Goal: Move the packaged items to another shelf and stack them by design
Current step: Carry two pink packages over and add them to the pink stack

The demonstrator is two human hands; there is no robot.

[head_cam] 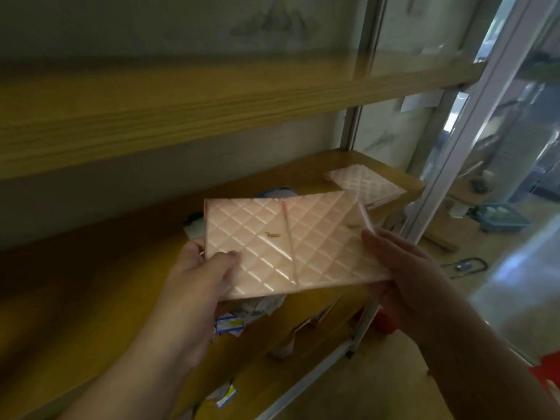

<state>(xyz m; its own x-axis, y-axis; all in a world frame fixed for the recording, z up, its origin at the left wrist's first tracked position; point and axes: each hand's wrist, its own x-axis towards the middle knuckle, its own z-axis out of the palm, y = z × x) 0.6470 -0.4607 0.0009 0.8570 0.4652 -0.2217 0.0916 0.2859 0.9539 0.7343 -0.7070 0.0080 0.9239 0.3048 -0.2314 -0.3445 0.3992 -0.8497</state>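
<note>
left hand (200, 277) thumb on top, right hand (400, 262) clamping the edge: both grip two glossy pink quilted flat packages (291, 241) side by side above the wooden middle shelf (91, 283) | done, likely: one matching pink stack (366, 184) at the shelf's far right | left: the held pair, blue-labelled packets (228, 325) beneath

Light: dim, warm yellow cast; daylight enters through glass at right. Glare: floor (515, 268), quilted packets (291, 244). Blur: upper shelf (212, 110) smeared. Distortion: wide-angle bending at edges.
</note>
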